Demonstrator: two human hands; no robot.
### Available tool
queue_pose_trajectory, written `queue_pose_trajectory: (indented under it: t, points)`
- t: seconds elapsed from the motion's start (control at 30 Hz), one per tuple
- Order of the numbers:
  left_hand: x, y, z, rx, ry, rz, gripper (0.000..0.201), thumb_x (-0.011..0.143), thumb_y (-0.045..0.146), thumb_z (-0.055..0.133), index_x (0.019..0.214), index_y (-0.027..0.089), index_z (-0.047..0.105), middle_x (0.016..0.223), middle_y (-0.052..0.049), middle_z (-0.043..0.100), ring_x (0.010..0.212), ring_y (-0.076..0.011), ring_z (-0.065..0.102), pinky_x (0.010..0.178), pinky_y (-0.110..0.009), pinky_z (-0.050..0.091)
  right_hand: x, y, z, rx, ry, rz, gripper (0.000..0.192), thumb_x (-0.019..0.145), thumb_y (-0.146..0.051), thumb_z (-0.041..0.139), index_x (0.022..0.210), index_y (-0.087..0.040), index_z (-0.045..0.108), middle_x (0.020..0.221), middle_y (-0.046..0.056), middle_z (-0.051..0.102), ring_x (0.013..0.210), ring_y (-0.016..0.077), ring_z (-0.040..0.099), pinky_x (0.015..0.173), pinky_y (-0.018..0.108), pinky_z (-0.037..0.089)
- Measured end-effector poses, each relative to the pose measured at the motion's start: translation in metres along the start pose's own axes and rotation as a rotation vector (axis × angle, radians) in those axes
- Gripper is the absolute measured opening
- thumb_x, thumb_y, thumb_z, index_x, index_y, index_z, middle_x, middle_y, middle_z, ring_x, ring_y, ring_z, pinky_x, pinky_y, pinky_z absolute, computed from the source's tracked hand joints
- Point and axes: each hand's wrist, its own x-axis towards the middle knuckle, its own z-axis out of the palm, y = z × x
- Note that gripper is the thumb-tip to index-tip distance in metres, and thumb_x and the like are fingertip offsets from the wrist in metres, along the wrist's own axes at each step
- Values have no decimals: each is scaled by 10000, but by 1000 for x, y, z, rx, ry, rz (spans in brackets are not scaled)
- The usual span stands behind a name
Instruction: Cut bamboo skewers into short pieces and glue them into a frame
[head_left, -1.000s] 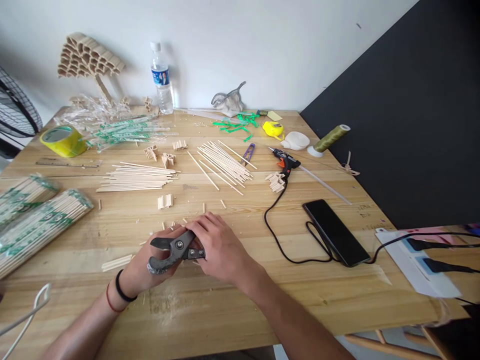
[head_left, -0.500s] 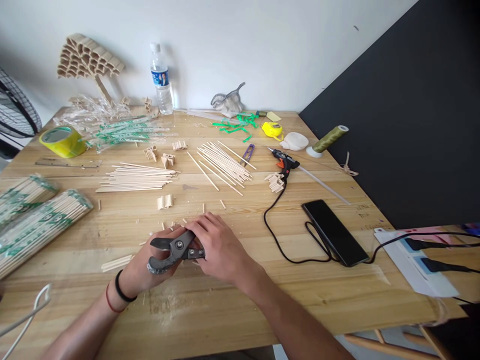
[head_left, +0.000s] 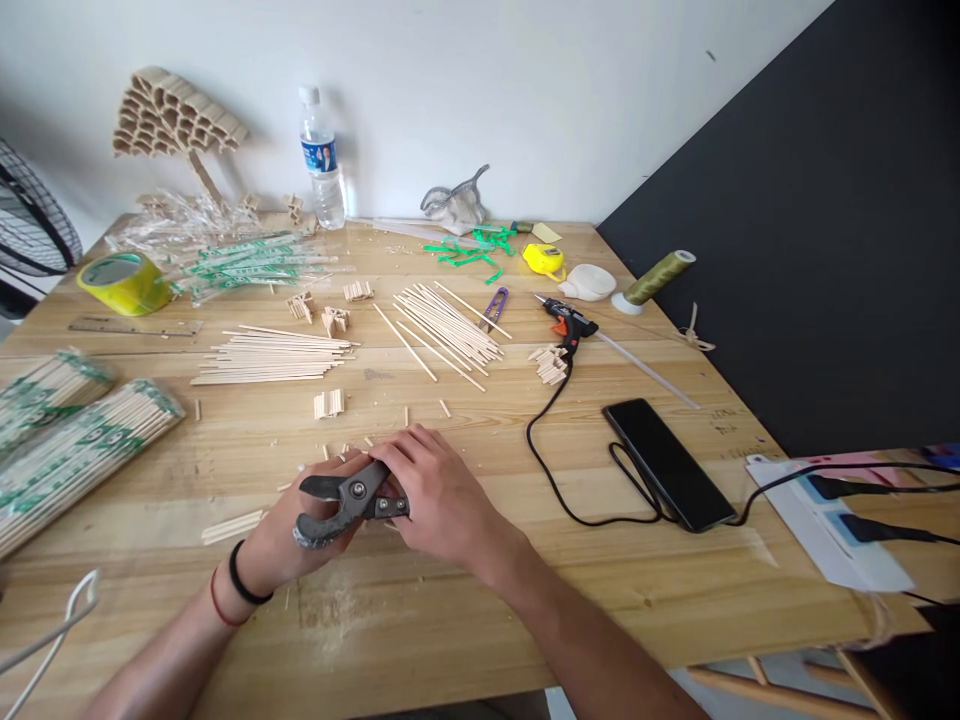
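My right hand (head_left: 442,495) grips the handles of a dark metal cutter (head_left: 341,503), whose jaws point left over my left hand. My left hand (head_left: 289,535), with black and red bands at the wrist, rests on the wooden table (head_left: 465,610) under the jaws, fingers curled; whether they pinch a stick is hidden. Short cut stick pieces (head_left: 231,524) lie just left of my hands, and small offcuts (head_left: 330,403) are scattered behind them.
Loose bamboo sticks lie in two piles (head_left: 274,355) (head_left: 446,330). Wrapped stick bundles (head_left: 71,440) sit at left, yellow tape (head_left: 124,282) and a ruler behind. A glue gun (head_left: 568,322) with black cord, a phone (head_left: 667,462), a thread spool (head_left: 660,276) and a water bottle (head_left: 321,160) stand further off.
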Motion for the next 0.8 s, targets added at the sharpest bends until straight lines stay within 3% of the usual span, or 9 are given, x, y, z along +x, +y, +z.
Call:
queue_pose_trajectory:
  t: [0.8]
  points:
    - [0,-2,1,32,18,28,331,843,35,554,1126,186,634,1016,-72,731,871,-217,689,853,-368,565,0,-1,-1,-11,-8,1,503,743,-103,731,1232,-131,616,1216,142,661,1163,310,545,1093,490,446]
